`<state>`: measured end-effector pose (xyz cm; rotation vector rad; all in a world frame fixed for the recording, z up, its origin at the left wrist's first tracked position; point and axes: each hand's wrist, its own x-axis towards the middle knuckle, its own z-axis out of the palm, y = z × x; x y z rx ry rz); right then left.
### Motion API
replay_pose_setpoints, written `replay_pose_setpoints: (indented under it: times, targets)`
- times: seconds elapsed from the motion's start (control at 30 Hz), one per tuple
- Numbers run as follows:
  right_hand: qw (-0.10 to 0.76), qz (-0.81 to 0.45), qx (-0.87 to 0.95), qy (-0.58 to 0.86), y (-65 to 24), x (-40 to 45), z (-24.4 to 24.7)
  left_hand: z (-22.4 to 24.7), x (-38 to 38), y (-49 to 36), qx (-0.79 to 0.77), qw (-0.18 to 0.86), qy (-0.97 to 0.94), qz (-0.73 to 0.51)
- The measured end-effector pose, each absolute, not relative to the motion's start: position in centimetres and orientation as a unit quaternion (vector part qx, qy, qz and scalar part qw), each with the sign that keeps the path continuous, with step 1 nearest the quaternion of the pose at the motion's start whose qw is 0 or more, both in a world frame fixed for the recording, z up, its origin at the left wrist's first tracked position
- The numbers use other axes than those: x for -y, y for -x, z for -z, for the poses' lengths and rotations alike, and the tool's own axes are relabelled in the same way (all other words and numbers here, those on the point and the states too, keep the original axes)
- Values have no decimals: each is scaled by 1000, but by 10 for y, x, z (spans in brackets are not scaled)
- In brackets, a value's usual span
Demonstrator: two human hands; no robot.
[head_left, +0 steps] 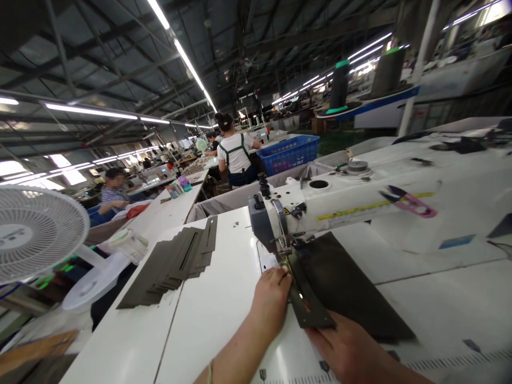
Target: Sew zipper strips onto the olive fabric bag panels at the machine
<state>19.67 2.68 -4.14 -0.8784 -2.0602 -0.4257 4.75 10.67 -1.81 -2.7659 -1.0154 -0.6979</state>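
A dark grey-brown fabric panel (314,312) lies under the presser foot of a white sewing machine (344,208). Along the panel runs a narrow gold line with a shiny piece, which looks like a zipper (301,295). My left hand (272,293) is closed at the panel's left edge, its fingertips just in front of the needle area. At the panel's near end, my right hand (348,346) grips the corner, with the fingers partly hidden under it. Behind the panel, a larger dark sheet (352,290) spreads flat to the right.
Several dark panels with slots (176,261) lie fanned out on the table at left. A white fan (40,234) stands beyond them. Pink-handled thread snips (412,204) rest on the machine arm. A blue crate (288,156) and a person (237,152) are farther back.
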Motion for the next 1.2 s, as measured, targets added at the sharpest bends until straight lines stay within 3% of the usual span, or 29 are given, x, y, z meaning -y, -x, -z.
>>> replay_pose_setpoints:
  times: [0.27,1.2]
  targets:
    - [406,181,828,342,-205,-29,37,16,-97,-35,315,23,922,224]
    - [390,159,840,342,-204,-53,52,18,-108,-43,301,55,920,245]
